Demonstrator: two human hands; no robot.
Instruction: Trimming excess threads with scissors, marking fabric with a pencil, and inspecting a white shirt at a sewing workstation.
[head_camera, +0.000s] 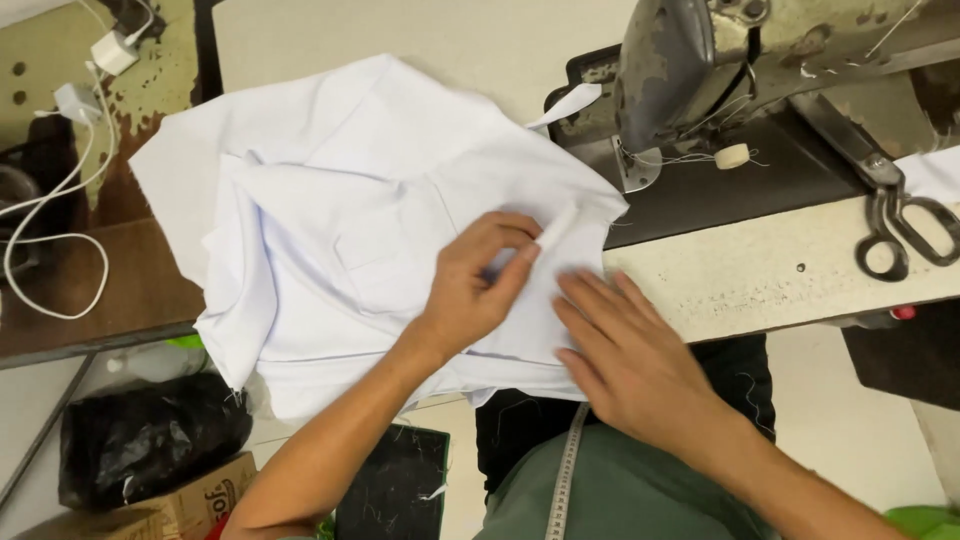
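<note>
While left hand (475, 290) fingers pinch white chalk (556, 228) on white shirt (350, 230), right hand (625, 350) fingers flat beside.

Under the hands (480, 290) lies smooth matt white cloth (330, 220); right of them, glossy metal scissors (905, 225) on a rough, speckled bench (760, 275).

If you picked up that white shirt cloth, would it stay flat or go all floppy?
Probably floppy: the white garment already lies in soft folds and droops over the table edge. It looks thin, so likely light. The right hand presses it flat while the left hand holds a white chalk stick, suggesting it shifts easily.
</note>
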